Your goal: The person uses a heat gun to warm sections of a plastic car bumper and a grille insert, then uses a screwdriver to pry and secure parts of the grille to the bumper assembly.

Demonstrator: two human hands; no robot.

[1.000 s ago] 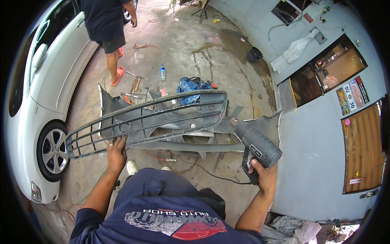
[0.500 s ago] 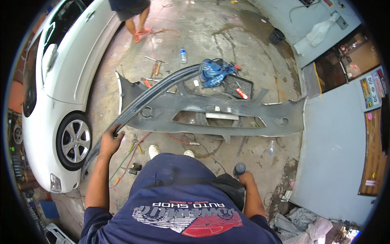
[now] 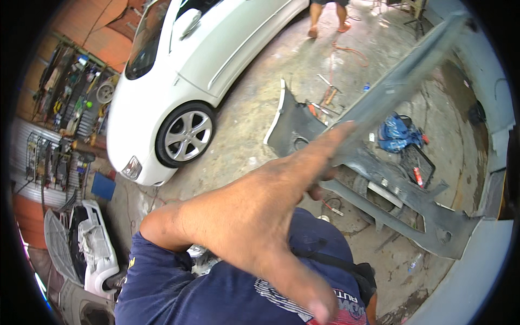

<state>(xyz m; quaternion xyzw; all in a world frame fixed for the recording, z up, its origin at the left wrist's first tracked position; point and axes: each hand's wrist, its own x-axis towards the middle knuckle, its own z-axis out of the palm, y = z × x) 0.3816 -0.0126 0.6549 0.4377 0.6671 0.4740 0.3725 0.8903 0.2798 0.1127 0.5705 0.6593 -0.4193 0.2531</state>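
My left hand is raised large in the foreground, its thumb stretched toward the lower edge and apart from the fingers. One finger reaches up along a long grey trim strip, while others bend beneath. The strip slants to the upper right, blurred; its lower end is hidden behind my hand. Whether the fingers touch it, I cannot tell. My right hand is out of sight; only a sliver of arm shows by the black waist bag. Beyond lies a grey bumper cover on the floor, inner side up.
A white car stands on the left. Among the floor items are hand tools, a blue bag, a dark tray and a red tube. Another person's legs show at the top. Car parts are at lower left.
My left hand has risen toward the view from the strip's side, thumb now spread. The strip has swung up to the right. The view has turned left, and my right hand has left it.
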